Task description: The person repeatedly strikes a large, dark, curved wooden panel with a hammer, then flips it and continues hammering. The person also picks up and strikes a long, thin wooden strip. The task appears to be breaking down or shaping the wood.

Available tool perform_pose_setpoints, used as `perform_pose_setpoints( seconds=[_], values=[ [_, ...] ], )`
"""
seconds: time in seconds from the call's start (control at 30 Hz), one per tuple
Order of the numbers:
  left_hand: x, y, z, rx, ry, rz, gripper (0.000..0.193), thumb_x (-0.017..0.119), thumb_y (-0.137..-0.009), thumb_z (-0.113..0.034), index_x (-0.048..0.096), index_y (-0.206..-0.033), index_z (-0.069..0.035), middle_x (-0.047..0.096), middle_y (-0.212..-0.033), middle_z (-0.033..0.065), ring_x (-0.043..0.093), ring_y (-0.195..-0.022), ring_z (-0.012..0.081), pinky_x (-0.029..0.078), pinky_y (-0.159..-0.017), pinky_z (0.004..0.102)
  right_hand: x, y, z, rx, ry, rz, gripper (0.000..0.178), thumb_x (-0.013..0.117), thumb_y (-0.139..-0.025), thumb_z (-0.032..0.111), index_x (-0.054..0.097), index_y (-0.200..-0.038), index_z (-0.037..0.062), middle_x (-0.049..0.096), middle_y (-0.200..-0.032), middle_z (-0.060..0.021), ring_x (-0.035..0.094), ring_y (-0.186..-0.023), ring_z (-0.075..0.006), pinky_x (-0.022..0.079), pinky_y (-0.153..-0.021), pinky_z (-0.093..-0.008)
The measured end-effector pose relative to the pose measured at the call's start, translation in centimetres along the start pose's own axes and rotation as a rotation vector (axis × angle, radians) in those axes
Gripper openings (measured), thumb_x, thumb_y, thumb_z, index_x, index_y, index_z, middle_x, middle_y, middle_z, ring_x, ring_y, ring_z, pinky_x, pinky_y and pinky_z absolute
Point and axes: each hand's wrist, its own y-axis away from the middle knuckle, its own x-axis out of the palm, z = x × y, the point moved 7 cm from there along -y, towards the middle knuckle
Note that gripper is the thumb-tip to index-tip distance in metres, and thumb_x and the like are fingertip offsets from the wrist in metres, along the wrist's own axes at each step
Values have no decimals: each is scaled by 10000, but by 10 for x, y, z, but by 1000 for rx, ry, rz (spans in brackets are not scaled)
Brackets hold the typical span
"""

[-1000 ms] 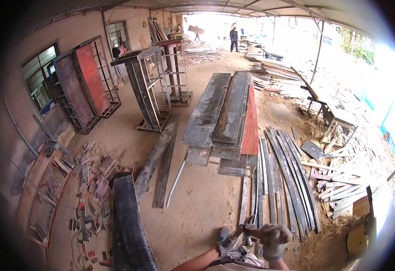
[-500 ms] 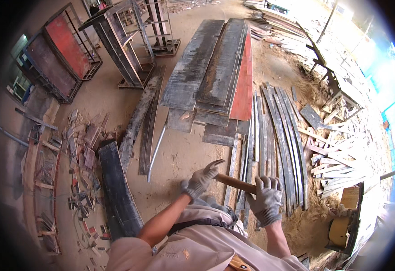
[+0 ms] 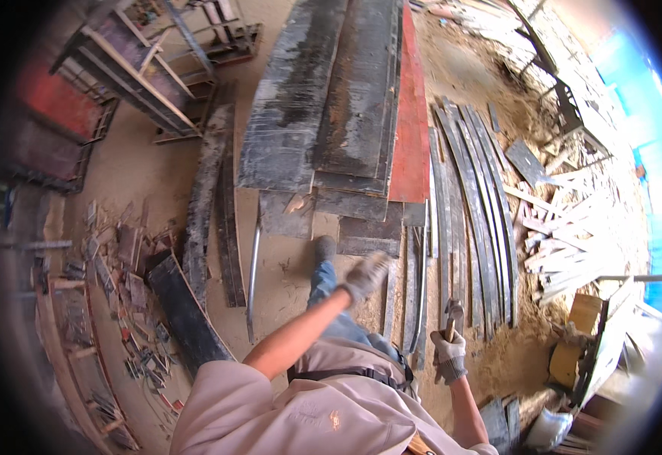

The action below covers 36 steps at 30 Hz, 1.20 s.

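In my gloved right hand is a claw hammer, its metal head pointing away from me and its wooden handle mostly covered by my fingers. My gloved left hand is stretched forward over the ground, short of the near end of the stacked dark panels. Motion smears its fingers, so I cannot tell whether they are closed. Below that hand my leg in blue jeans steps toward the stack. A red-faced panel shows along the stack's right side.
Long dark strips lie to the right, with a pile of pale wood offcuts beyond. Scrap pieces litter the left floor near a dark board. A metal pipe runs beside the stack. Framed panels stand far left.
My left hand has let go of the hammer and moved forward and right. The hammer stays in my right hand, now lower and turned to point away. My view has shifted nearer the stack.
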Motion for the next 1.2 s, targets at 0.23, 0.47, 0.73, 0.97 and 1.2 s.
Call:
perform_pose_setpoints(
  seconds=[0.23,0.47,0.73,0.97,1.2],
  values=[
    [-200,-165,188,-515,85,-363,827,694,-955,-547,465,-1527,4,586,-1458,279,551,-1378,390,441,-1137,459,114,-132,84,148,-314,32,193,727,-957,161,708,-1054,-4,738,-805,-88,716,-663,-181,582,-610,-321],
    [-261,-313,226,-407,-56,-497,998,808,-860,-372,316,-1600,81,370,-1647,297,342,-1551,388,290,-1265,399,277,-357,152,-33,-310,118,301,754,-918,100,734,-1215,51,705,-951,23,611,-815,-82,505,-726,-273],
    [-250,-338,239,-534,-153,-479,1021,825,-846,-305,276,-1606,99,328,-1668,296,310,-1571,360,261,-1279,400,366,-468,167,-53,-169,-109,240,752,-924,182,730,-1140,80,691,-914,18,593,-780,-125,505,-731,-326],
    [-297,-339,222,-606,134,-567,883,812,-896,-546,548,-1449,90,709,-1290,192,653,-1147,275,481,-1021,378,341,-467,186,52,-422,2,256,735,-988,334,698,-1085,99,619,-835,42,561,-682,-94,487,-639,-300],
    [-288,-302,149,-328,760,-666,504,806,-935,-458,696,-1231,-65,734,-1005,54,679,-843,142,551,-649,295,320,-416,251,-85,-300,245,291,767,-968,367,679,-997,91,579,-754,42,511,-627,-90,422,-565,-297]
  ],
)
